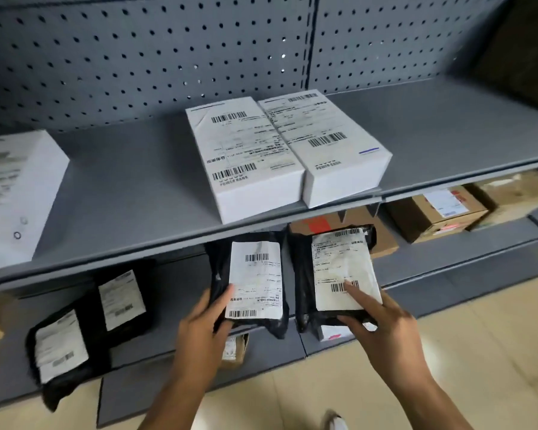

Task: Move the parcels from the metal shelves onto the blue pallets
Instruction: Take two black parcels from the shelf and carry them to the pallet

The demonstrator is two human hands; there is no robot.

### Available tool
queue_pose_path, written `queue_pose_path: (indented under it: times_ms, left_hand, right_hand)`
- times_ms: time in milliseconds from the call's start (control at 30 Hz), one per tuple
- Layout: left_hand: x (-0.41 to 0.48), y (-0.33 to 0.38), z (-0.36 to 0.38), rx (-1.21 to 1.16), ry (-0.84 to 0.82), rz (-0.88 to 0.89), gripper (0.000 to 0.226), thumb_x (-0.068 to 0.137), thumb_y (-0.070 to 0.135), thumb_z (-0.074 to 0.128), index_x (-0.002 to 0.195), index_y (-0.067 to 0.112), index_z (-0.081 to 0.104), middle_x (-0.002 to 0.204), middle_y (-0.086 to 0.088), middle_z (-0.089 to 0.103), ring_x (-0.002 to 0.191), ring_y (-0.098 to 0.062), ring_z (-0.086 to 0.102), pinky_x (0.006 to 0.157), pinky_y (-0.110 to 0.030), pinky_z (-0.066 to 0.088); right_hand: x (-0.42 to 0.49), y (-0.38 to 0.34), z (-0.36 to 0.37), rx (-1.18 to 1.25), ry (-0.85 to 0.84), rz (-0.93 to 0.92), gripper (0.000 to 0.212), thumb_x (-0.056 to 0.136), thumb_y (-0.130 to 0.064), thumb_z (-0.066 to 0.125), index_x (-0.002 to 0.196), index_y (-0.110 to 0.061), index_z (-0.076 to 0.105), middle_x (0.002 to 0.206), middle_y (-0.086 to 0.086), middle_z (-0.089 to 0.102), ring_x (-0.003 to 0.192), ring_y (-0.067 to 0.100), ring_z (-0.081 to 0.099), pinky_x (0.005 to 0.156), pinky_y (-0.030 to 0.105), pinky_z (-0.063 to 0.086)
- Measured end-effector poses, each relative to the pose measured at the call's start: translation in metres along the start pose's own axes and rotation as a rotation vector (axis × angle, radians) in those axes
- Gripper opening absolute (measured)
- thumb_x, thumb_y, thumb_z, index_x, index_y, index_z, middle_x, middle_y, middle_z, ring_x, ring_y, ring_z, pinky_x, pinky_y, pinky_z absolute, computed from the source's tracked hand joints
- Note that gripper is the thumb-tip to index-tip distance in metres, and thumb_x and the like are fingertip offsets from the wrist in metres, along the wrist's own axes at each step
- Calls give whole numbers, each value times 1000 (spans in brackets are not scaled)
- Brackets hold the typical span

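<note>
Black plastic bags with white labels [255, 280], one in each hand. At 6 o'clock the left bag [219, 268], gripped by the left hand [199, 324], thumb on the label, fingers tucked under. Just past it toward 5 o'clock the right bag [303, 274], pinched by the right hand [385, 330], one finger flat on the label, thumb at the low edge. Both at the front edge of the low shelf [174, 280]; hard to tell if lifted clear or touching it.

Up at 12 o'clock, two white boxes [252, 162] side by side on the top shelf [131, 181]. At 8 o'clock, more black bags [62, 346] on the low shelf. At 3 o'clock, brown boxes [432, 212]. No blue pallets in sight.

Looks like the pick-up step, with lots left to move. To do it well: squeeze each bag near its middle, not just by a corner, since soft and floppy by the look of them. Slide the right thumb further under for a safer hold. Pull straight back toward 6 o'clock, staying low so as not to bump the top shelf lip. Then turn and look for the pallets before letting go.
</note>
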State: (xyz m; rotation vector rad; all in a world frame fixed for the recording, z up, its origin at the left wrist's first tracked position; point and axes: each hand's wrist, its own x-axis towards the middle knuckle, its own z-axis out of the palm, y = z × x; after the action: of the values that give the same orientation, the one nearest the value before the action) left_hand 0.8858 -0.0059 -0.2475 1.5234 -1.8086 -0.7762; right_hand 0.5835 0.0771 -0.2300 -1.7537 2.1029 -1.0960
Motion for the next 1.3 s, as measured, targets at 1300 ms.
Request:
queue_pose_path:
  times_ms: [1300]
  left_hand:
    - [-94, 384, 266, -218, -355, 681, 77, 59, -30, 77, 125, 10, 71, 140, -8, 60, 121, 18, 51, 101, -1, 37]
  right_hand:
    - [-188, 148, -377, -119, 731, 364, 62, 69, -7, 92, 124, -29, 74, 113, -12, 71, 81, -6, 69, 70, 15, 54]
